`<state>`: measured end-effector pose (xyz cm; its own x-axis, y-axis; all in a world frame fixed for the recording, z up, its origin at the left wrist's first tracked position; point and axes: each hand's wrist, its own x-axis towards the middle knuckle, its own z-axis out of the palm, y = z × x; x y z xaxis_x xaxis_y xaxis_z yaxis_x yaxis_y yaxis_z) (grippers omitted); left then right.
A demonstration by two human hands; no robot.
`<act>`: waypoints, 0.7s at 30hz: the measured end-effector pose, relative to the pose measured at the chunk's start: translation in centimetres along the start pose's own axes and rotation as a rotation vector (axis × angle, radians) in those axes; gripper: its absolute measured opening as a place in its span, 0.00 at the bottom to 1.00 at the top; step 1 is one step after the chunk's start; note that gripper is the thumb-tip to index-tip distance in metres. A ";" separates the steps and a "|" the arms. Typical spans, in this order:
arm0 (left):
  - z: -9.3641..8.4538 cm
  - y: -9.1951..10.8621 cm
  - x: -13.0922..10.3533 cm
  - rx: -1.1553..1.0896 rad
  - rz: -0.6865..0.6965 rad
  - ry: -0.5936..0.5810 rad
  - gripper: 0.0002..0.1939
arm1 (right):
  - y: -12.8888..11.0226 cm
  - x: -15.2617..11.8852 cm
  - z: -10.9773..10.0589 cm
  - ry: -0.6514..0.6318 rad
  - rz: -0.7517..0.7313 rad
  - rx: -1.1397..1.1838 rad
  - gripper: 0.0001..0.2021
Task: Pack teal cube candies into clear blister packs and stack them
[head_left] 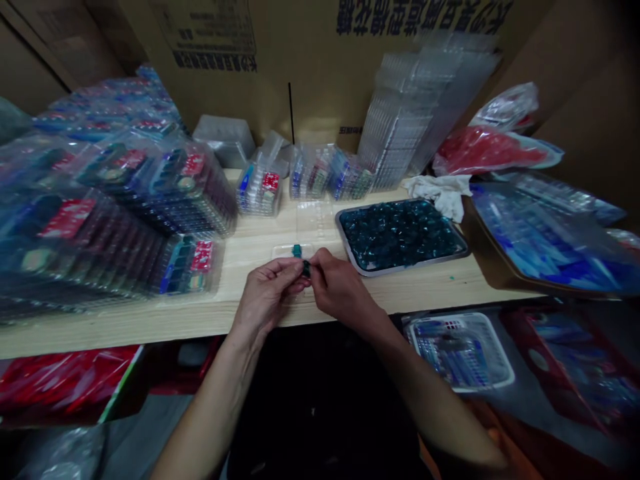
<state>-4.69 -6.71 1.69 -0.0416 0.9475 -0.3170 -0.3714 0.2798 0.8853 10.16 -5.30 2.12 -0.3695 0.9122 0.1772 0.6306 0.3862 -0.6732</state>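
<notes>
While my hands meet at the near edge of the pale wooden surface (pixel 250 257), the fingers of my left hand (pixel 264 287) and right hand (pixel 341 285) pinch a small dark green piece (pixel 306 269) between them. Just beyond, at eleven o'clock, another green piece (pixel 297 251) shows against a clear plastic shell (pixel 280 251). At two o'clock lies a shallow tray (pixel 367 272) of glossy dark pieces (pixel 400 233).

The left hand (pixel 267 287) and right hand (pixel 340 283) pinch a dark green piece (pixel 306 269) near the tray (pixel 373 272)
</notes>
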 end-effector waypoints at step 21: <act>0.2 -2.8 0.2 0.823 0.686 0.015 0.16 | 0.0 0.7 1.0 0.066 0.116 -0.111 0.02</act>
<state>-3.53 -7.23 -0.77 -0.0166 0.9415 0.3366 0.4753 -0.2887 0.8311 9.23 -4.79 1.47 -0.2468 0.9570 0.1524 0.7390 0.2876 -0.6093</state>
